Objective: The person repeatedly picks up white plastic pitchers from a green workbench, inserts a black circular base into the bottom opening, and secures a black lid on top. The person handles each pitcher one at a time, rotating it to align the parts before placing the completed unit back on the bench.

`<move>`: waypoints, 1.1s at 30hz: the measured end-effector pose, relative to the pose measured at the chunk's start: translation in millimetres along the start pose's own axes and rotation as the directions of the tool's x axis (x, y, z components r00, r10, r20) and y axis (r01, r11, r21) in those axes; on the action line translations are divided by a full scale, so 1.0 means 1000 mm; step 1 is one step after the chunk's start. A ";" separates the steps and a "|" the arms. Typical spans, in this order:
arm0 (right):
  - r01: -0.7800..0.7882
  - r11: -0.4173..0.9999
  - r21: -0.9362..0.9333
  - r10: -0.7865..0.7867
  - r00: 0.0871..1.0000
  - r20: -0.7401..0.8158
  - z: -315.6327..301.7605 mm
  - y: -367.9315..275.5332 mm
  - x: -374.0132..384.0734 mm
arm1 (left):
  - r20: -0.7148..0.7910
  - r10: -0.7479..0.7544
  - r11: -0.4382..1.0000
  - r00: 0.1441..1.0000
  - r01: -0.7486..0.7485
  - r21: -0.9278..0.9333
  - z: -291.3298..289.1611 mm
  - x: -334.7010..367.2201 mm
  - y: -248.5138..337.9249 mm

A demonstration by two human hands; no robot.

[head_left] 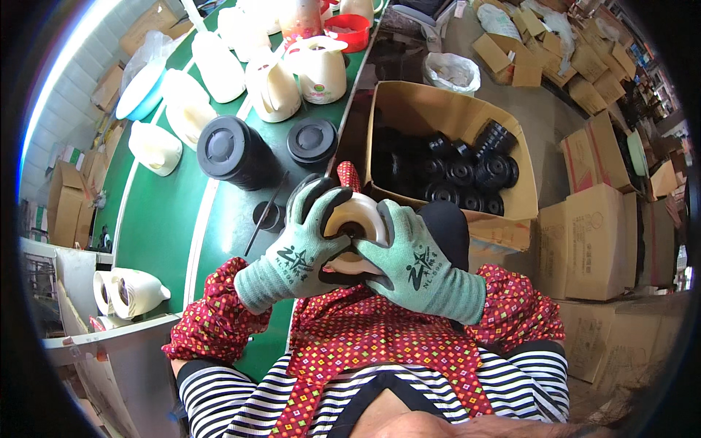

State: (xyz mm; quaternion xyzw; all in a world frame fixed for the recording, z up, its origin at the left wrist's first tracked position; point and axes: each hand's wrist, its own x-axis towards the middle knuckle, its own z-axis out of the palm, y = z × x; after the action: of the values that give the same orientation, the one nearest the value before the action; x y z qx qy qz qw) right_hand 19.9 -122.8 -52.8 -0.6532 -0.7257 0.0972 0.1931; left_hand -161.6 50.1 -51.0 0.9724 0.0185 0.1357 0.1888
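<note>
Both my hands wear green knitted gloves with dark fingertips. Between them, over my lap, is a round cream plastic piece (365, 212) with a dark hole in its middle, like part of a jug. My left hand (301, 252) wraps its left side, and my right hand (415, 259) wraps its right side. The two thumbs press together at the central hole; whatever lies under them is hidden. Left of my left hand, a small black cup (272, 217) and a thin dark rod (266, 219) rest on the green table (226, 237).
Two black lidded cylinders (225, 147) (312, 140) stand on the table. Several cream jugs (274, 87) and a red basin (347, 33) sit beyond. A cardboard box (511, 117) of black round parts is at front right. Stacked cartons (595, 233) line the right side.
</note>
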 end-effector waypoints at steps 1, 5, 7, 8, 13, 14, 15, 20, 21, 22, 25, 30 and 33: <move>0.005 1.000 0.000 -0.005 1.000 -0.004 0.001 0.001 -0.001 | -0.008 0.007 1.000 1.000 -0.007 -0.014 0.002 -0.001 0.001; 0.005 1.000 0.013 -0.005 1.000 -0.012 -0.002 0.004 -0.001 | -0.043 0.007 1.000 0.999 -0.008 -0.026 0.009 0.004 0.003; 0.062 0.997 0.044 -0.058 0.994 -0.089 -0.001 0.015 0.005 | -0.097 0.031 0.999 0.995 -0.030 0.013 0.009 0.010 0.000; 0.073 0.991 0.114 -0.061 0.993 -0.105 -0.011 0.019 0.001 | -0.133 0.052 0.998 0.990 -0.055 -0.019 0.008 0.009 -0.001; -0.143 0.428 0.892 0.310 0.951 0.004 -0.012 0.072 0.026 | -0.252 0.097 0.995 0.963 -0.093 0.028 0.007 0.005 0.011; -0.180 0.438 0.881 0.341 0.940 0.022 0.013 0.098 0.030 | -0.264 0.158 0.987 0.952 -0.141 0.083 0.010 0.009 0.018; -0.215 0.445 0.870 0.367 0.929 0.042 0.040 0.124 0.034 | -0.158 0.262 0.945 0.952 -0.221 0.240 0.020 0.005 0.023; -0.428 -0.423 0.799 0.084 0.859 0.504 0.048 0.114 0.047 | -0.185 0.454 0.890 0.872 -0.433 0.144 0.081 0.010 0.059; -0.459 -0.337 0.822 0.263 0.793 0.550 0.049 0.112 0.039 | -0.119 0.541 0.836 0.832 -0.519 0.176 0.085 0.004 0.062; -0.398 -0.351 0.848 0.298 0.810 0.504 0.057 0.116 0.026 | -0.057 0.614 0.780 0.788 -0.593 0.199 0.087 0.000 0.064; -0.179 -0.198 0.964 0.458 0.853 0.253 0.109 0.180 -0.013 | -0.168 0.383 0.918 0.908 -0.395 -0.041 0.086 -0.036 0.029; -0.079 0.834 0.546 0.333 0.861 -0.384 0.094 0.175 -0.022 | -0.262 -0.694 0.635 0.671 0.741 0.216 0.093 -0.116 -0.093; -0.018 0.474 0.881 0.503 0.827 -0.253 0.114 0.181 -0.024 | -0.060 -0.826 0.557 0.561 0.828 0.067 0.107 -0.160 -0.157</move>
State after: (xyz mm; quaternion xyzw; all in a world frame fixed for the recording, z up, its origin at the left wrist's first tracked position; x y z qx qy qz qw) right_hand 140.2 -110.8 -231.4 -0.5817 -0.3974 0.3025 0.6420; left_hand -284.3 142.9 -246.1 0.8561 0.4797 0.0410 0.1877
